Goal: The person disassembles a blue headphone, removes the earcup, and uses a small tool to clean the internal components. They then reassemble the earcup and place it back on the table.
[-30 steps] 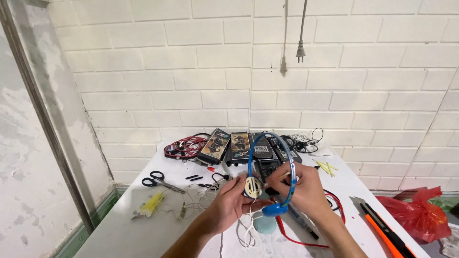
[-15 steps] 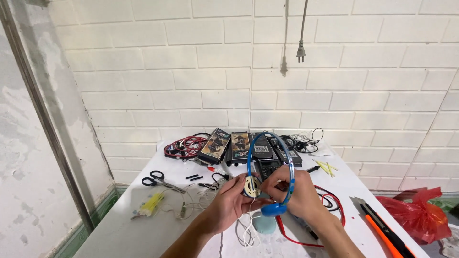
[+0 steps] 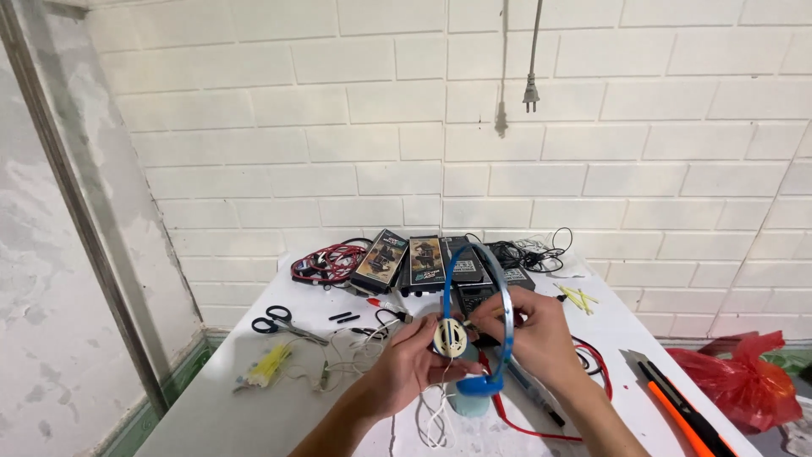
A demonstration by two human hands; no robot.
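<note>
Holding a blue plastic headband headset above the white desk, the left hand closes its fingers on the round cream earpiece; the right hand pinches the band beside it. Thin white wires hang below the fingers. Risk, as judged: a tug could snap these wires at the earpiece. Black-handled scissors lie well left of the fingers. The right fingertips are partly hidden behind the band, and the lower earcup is hard to make out.
</note>
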